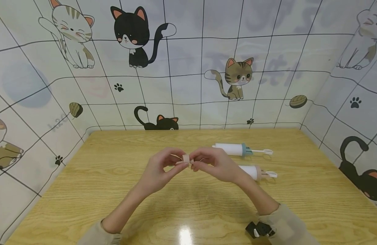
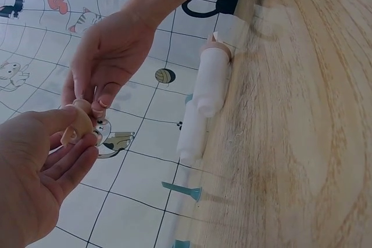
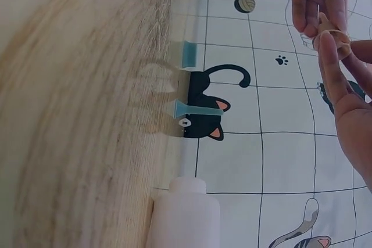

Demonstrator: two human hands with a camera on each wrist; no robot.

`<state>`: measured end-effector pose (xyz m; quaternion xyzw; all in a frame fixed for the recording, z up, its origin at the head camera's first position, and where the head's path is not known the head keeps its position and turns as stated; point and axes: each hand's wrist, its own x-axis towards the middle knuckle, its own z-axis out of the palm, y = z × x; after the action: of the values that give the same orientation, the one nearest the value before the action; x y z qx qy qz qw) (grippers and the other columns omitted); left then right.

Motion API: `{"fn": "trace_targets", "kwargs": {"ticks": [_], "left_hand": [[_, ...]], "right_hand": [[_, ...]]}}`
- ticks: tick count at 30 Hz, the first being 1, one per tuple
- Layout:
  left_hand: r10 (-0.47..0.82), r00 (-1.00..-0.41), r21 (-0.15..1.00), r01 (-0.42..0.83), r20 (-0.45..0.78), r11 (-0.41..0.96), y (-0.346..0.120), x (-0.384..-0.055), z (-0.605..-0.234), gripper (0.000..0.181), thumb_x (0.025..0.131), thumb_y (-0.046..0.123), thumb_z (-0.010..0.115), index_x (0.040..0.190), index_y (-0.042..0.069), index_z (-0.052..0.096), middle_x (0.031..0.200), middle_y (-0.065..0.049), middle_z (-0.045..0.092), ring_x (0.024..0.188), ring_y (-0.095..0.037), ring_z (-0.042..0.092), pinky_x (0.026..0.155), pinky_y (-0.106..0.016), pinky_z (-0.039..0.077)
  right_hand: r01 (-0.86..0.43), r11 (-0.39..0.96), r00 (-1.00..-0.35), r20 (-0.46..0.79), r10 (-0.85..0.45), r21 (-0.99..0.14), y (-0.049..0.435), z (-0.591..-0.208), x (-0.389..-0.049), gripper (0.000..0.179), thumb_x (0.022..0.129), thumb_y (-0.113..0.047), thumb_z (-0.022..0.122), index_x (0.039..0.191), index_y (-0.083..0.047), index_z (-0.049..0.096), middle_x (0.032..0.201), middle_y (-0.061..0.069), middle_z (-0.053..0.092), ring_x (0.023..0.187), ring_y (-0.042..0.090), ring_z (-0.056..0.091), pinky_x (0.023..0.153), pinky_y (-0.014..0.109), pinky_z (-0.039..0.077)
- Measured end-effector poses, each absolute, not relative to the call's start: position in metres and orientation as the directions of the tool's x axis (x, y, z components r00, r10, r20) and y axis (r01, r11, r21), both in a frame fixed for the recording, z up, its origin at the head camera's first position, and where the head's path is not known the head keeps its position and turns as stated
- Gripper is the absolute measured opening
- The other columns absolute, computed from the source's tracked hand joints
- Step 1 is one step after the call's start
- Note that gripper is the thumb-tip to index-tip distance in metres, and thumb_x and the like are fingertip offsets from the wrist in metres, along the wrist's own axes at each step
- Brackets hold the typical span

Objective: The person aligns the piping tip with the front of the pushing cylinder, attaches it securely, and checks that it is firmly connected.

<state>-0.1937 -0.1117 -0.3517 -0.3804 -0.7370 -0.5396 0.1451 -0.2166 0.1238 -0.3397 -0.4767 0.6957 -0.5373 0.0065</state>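
A small beige plastic piece with a round ring part [image 1: 186,158] is held between both hands above the wooden table. My left hand [image 1: 163,170] pinches it between thumb and fingers. From the other side my right hand [image 1: 217,165] pinches its end with thumb and fingertips. In the left wrist view a thin tab sticks out of the beige piece [image 2: 81,121] near the left fingers. Fingers cover part of it in every view. Behind the right hand lie two white bottles, one with a teal collar [image 1: 232,149], the other with a beige collar [image 1: 250,172].
White looped ends [image 1: 268,151] extend rightward from the bottles. Two small teal pieces stand on the table, a slender one [image 3: 197,110] and a short one [image 3: 189,54]. A cat-patterned cloth [image 1: 188,85] surrounds the wooden table [image 1: 114,204] at the back and sides.
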Motion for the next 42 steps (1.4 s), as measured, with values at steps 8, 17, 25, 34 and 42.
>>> {"fn": "trace_targets", "kwargs": {"ticks": [8, 17, 25, 34, 42], "left_hand": [[0.395, -0.665, 0.685, 0.720, 0.633, 0.114, -0.112, -0.193, -0.351, 0.027, 0.090, -0.002, 0.074, 0.114, 0.003, 0.065, 0.109, -0.007, 0.069, 0.091, -0.020, 0.073, 0.083, -0.034, 0.061], [0.396, -0.670, 0.690, 0.715, 0.628, 0.113, -0.110, -0.190, -0.349, 0.028, 0.090, -0.001, 0.075, 0.116, 0.004, 0.065, 0.108, -0.007, 0.069, 0.091, -0.019, 0.073, 0.083, -0.034, 0.061], [0.394, -0.652, 0.687, 0.723, 0.647, 0.067, -0.109, -0.189, -0.348, 0.030, 0.088, -0.005, 0.076, 0.115, 0.004, 0.065, 0.107, -0.008, 0.068, 0.090, -0.020, 0.073, 0.083, -0.035, 0.061], [0.400, -0.628, 0.687, 0.727, 0.668, -0.006, -0.106, -0.187, -0.347, 0.030, 0.088, -0.008, 0.074, 0.115, 0.001, 0.064, 0.106, -0.012, 0.067, 0.091, -0.023, 0.072, 0.083, -0.039, 0.061], [0.397, -0.649, 0.709, 0.705, 0.649, -0.008, -0.103, -0.185, -0.348, 0.031, 0.087, -0.007, 0.075, 0.115, 0.002, 0.065, 0.107, -0.011, 0.068, 0.093, -0.022, 0.072, 0.083, -0.038, 0.061]], "right_hand": [[-0.617, -0.023, -0.602, 0.491, -0.630, -0.787, 0.122, -0.337, -0.214, 0.017, 0.099, 0.009, 0.056, 0.113, 0.008, 0.065, 0.092, 0.021, 0.070, 0.077, 0.024, 0.071, 0.071, 0.040, 0.062], [-0.570, -0.011, -0.668, 0.471, -0.577, -0.822, 0.121, -0.339, -0.212, 0.013, 0.096, 0.008, 0.062, 0.108, 0.003, 0.060, 0.089, 0.015, 0.070, 0.075, 0.025, 0.070, 0.068, 0.042, 0.063], [-0.591, 0.070, -0.682, 0.452, -0.575, -0.804, 0.123, -0.334, -0.209, 0.011, 0.096, 0.004, 0.065, 0.105, -0.002, 0.065, 0.085, 0.008, 0.069, 0.071, 0.023, 0.066, 0.063, 0.035, 0.061], [-0.583, 0.048, -0.690, 0.462, -0.558, -0.811, 0.121, -0.335, -0.208, 0.011, 0.095, 0.007, 0.065, 0.104, 0.001, 0.067, 0.085, 0.014, 0.069, 0.068, 0.022, 0.066, 0.062, 0.041, 0.061], [-0.599, 0.057, -0.691, 0.479, -0.541, -0.799, 0.118, -0.337, -0.206, 0.012, 0.094, 0.007, 0.066, 0.104, 0.001, 0.067, 0.081, 0.010, 0.068, 0.067, 0.023, 0.064, 0.059, 0.033, 0.060]]}}
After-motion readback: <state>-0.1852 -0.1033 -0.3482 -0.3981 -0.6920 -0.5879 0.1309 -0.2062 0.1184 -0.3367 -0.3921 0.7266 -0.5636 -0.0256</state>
